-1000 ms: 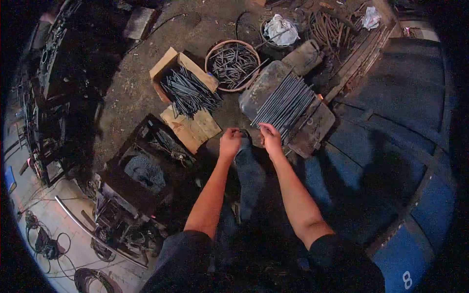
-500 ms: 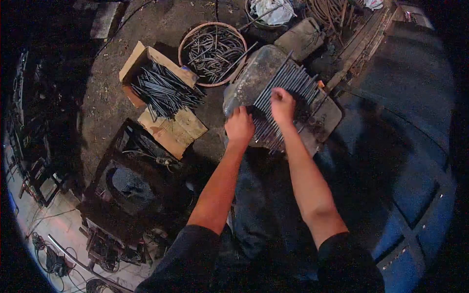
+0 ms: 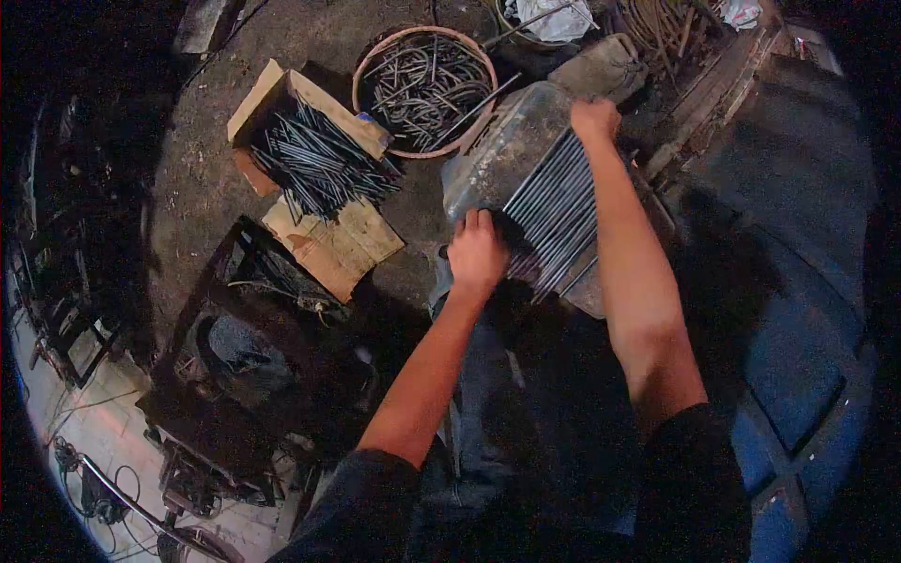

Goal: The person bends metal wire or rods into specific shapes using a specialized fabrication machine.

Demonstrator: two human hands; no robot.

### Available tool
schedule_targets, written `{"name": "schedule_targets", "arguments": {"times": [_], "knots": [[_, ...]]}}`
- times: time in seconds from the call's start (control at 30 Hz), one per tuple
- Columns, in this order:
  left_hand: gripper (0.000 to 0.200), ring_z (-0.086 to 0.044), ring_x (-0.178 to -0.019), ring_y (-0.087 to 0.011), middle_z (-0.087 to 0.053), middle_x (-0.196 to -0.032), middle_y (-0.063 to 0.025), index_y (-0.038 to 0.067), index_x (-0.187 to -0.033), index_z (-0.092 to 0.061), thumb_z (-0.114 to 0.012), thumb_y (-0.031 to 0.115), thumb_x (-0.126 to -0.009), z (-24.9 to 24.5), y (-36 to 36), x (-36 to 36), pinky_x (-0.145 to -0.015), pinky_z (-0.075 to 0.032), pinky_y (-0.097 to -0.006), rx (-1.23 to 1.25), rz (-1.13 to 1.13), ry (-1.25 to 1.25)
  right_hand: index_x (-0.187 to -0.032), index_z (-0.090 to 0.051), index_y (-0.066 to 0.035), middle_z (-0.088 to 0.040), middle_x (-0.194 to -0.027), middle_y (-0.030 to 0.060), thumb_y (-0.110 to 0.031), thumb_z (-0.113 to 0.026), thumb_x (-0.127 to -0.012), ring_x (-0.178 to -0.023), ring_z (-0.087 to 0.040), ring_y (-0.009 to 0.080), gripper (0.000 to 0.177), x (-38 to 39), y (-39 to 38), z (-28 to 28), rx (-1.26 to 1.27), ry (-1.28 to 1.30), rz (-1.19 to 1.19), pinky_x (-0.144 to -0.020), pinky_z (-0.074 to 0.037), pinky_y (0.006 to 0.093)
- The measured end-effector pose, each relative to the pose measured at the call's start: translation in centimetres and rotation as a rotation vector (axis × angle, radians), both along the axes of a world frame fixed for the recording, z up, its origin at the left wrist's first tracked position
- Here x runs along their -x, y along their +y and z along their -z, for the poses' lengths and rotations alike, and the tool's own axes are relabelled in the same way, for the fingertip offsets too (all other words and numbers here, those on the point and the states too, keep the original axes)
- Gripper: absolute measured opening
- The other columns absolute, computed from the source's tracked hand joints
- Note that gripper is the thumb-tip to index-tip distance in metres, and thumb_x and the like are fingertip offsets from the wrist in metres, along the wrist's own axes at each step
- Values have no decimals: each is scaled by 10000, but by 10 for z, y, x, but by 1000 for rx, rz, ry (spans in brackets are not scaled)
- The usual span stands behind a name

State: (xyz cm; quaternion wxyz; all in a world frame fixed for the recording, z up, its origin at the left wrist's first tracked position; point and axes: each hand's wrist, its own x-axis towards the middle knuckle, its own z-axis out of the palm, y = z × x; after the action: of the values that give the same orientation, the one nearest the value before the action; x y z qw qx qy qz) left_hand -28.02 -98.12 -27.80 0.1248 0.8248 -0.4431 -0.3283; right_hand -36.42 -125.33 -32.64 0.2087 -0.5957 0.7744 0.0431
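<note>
Several thin metal rods (image 3: 554, 208) lie side by side, slanting across a worn, dented metal block (image 3: 507, 131). At the upper ends of the rods is my right hand (image 3: 595, 120), its fingers curled; what they hold, if anything, is hidden. My left hand (image 3: 477, 251) is closed beside the lower left ends of the rods, near the block's left edge. A dark shape lies by its fingers, and I cannot make out what is in them.
Left of the block, an open cardboard box (image 3: 258, 117) holds many loose rods, with a cardboard flap (image 3: 352, 246) below. A round basket (image 3: 358, 86) of bent metal pieces stands behind. Dark machinery (image 3: 244, 357) is at lower left, a blue surface (image 3: 798, 385) at right.
My right hand has moved up and right, from the middle of the rods to their upper ends. My left hand has shifted slightly down and right in view. The camera view has shifted a little.
</note>
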Motion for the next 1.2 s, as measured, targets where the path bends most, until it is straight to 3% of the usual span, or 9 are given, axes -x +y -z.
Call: {"name": "schedule_targets", "arguments": {"times": [0.17, 0.23, 0.3, 0.43, 0.5, 0.6, 0.8, 0.97, 1.2], "knots": [[216, -553, -922, -362, -540, -952, -162, 32, -946, -506, -613, 119, -781, -19, 30, -20, -732, -495, -484, 118, -144, -90, -942, -660, 40, -643, -1018, 257, -329, -451, -895, -974, -590, 452, 427, -9, 43, -33, 231, -84, -225, -865, -457, 473], [213, -538, -931, -369, -535, -948, -172, 26, -957, -505, -604, 122, -794, -28, 55, -38, -735, -480, -489, 164, -200, -141, -955, -649, 54, -654, -959, 258, -311, -443, -907, -948, -593, 451, 422, -25, 69, -77, 66, -389, -18, -855, -440, 460], [231, -557, -887, -392, -554, -934, -195, 22, -1003, -504, -591, 138, -824, -46, 84, -61, -683, -461, -498, 91, -242, -21, -910, -634, 22, -646, -778, 192, -305, -475, -918, -753, -628, 347, 364, -12, 87, -50, 28, -583, 118, -677, -468, 434], [182, -585, -671, -425, -616, -772, -220, 35, -995, -572, -578, 152, -856, -117, 145, -110, -625, -461, -479, 193, -487, 252, -843, -521, -66, -436, -587, 2, -298, -522, -956, -451, -440, 92, 258, -60, 166, -150, -202, -1105, 424, -383, -270, 276], [188, -593, -588, -327, -619, -691, -161, 20, -979, -614, -573, 170, -874, -161, 177, -131, -596, -467, -413, 221, -600, 205, -865, -522, -45, -491, -609, 23, -308, -524, -960, -447, -455, 118, 280, -84, 202, -198, -334, -1136, 435, -389, -283, 274], [250, -527, -565, -89, -570, -658, -29, -30, -948, -617, -527, 203, -937, -198, 240, -159, -518, -435, -287, 409, -1075, 544, -887, -545, -43, -525, -630, 42, -299, -542, -948, -437, -455, 132, 264, -109, 256, -239, -423, -1262, 310, -384, -291, 280], [241, -414, -514, -64, -457, -621, 23, 27, -926, -627, -465, 201, -972, -337, 334, -201, -478, -366, -244, 631, -1404, 376, -937, -588, -38, -589, -682, 58, -375, -473, -956, -495, -499, 149, 357, -176, 346, -352, -806, -1475, 181, -439, -321, 286], [243, -432, -499, -54, -457, -605, 29, 38, -923, -613, -442, 200, -983, -434, 402, -216, -441, -367, -233, 863, -1501, 318, -936, -597, -42, -590, -685, 53, -364, -471, -957, -506, -504, 140, 347, -223, 402, -434, -819, -1542, -20, -446, -333, 278], [259, -301, -493, -51, -312, -577, 61, 62, -933, -557, -400, 253, -1007, -533, 491, -234, -467, -316, -236, 1312, -1543, 303, -921, -600, -76, -598, -665, 34, -317, -500, -940, -521, -505, 135, 262, -267, 501, -553, -781, -1749, -240, -451, -374, 250]]}}
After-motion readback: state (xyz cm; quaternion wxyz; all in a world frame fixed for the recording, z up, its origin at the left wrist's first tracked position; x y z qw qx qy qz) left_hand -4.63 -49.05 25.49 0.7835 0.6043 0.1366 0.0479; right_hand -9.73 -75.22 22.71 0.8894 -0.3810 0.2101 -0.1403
